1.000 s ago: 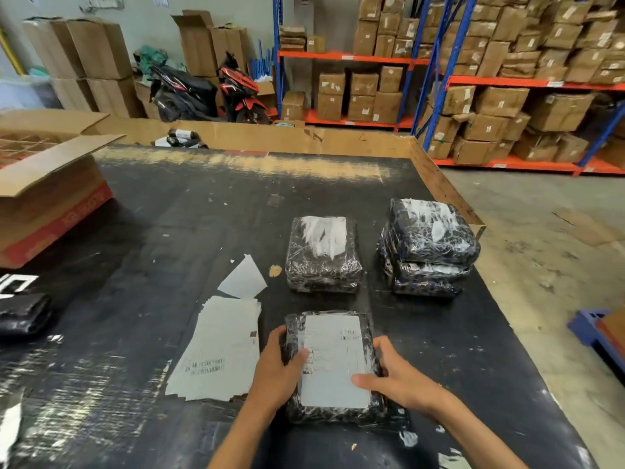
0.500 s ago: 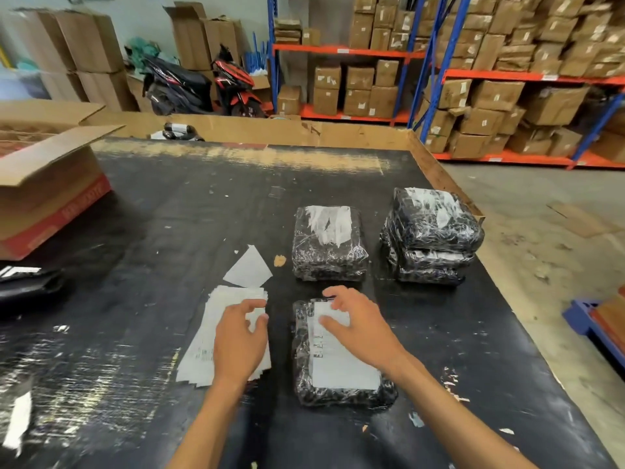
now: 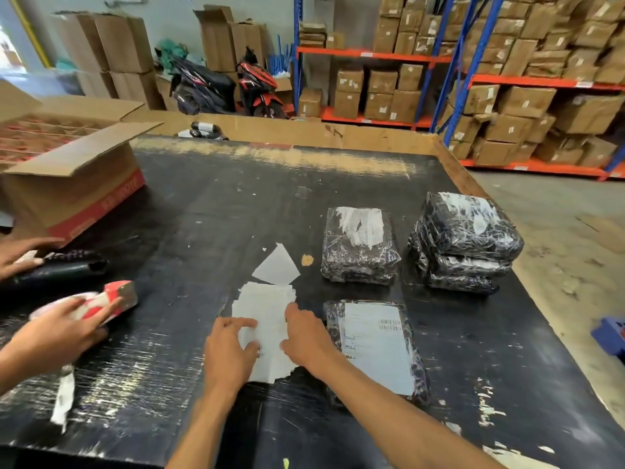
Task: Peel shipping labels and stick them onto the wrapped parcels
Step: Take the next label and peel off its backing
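Note:
A stack of white shipping labels (image 3: 267,319) lies on the black table (image 3: 209,211). My left hand (image 3: 230,353) rests on its near left part, fingers spread. My right hand (image 3: 304,336) touches the stack's right edge with its fingertips. Just right of my hands lies a black wrapped parcel (image 3: 375,346) with a white label stuck on top. Farther back sits another wrapped parcel (image 3: 360,247) with torn white paper on it, and at the right a pile of wrapped parcels (image 3: 465,242). A loose white backing sheet (image 3: 276,265) lies behind the label stack.
Another person's hands at the left hold a red-and-white tape dispenser (image 3: 111,299) and a black roll (image 3: 61,269). An open cardboard box (image 3: 67,170) stands at the back left. Shelves of cartons and parked motorbikes (image 3: 230,86) lie beyond the table.
My right hand left the labelled parcel and moved left to the label stack, joining my left hand there. Another person's hands with a tape dispenser came into view at the left.

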